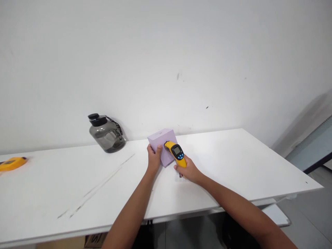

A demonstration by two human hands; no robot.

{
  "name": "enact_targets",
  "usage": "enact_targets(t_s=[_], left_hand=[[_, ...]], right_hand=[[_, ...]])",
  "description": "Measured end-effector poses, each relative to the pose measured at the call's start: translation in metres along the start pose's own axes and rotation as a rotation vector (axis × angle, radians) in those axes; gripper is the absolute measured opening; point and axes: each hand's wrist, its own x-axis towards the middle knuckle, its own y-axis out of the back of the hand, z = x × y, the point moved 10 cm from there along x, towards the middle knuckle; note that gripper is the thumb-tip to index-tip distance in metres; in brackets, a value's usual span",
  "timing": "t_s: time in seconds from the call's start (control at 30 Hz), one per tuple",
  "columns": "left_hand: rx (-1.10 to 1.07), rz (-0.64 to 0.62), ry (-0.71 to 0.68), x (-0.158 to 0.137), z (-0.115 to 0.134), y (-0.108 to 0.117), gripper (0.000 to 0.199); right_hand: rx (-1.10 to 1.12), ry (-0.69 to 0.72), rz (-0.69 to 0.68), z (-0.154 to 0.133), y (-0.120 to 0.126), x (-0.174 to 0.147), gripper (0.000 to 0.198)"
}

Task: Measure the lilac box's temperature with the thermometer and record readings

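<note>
The left hand [154,157] held a light purple box [166,158]. Its thumb lay flat on the side of the box that faced the person, and its other fingers were bent around the left edge. The box was tipped a bit, over the table [220,155] and near the wall [166,69]. I could not tell if its bottom touched the table.

The right hand [190,170] had its fingers curled around the grip of a yellow and black gun [175,151] (the kind with a little screen [177,150], not a toy). Blue buttons sat just under the screen, but any numbers on it were too small to read. The nose of the gun was in front of the box, and I could not tell if the two touched. Something small lay under the right hand, too hidden to name.

To the left of the box, well apart from it, a big gray bottle [107,135] stood by the wall. It was see-through, with a black lid and a dark strap. Far to the left, an orange thing [12,163] lay on the table, partly cut off. Long dark scratches [103,184] ran across the white tabletop between them and the person.
</note>
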Motion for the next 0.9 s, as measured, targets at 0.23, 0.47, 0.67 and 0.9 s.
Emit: enact_targets(t_s=[0.23,0.47,0.67,0.9], left_hand=[[0.034,-0.008,-0.024,-0.002,0.003,0.0,0.085],[0.037,-0.016,-0.033,-0.003,0.005,0.0,0.086],[0.026,-0.021,-0.032,-0.004,0.004,-0.001,0.081],[0.024,-0.011,-0.037,-0.004,0.005,-0.001,0.084]], right_hand=[[0.035,0.009,-0.001,0.006,0.003,0.005,0.038],[0.021,0.002,-0.007,0.009,0.004,0.007,0.036],[-0.072,0.08,0.052,-0.01,0.009,0.0,0.038],[-0.332,0.227,0.381,-0.032,0.041,-0.011,0.07]])
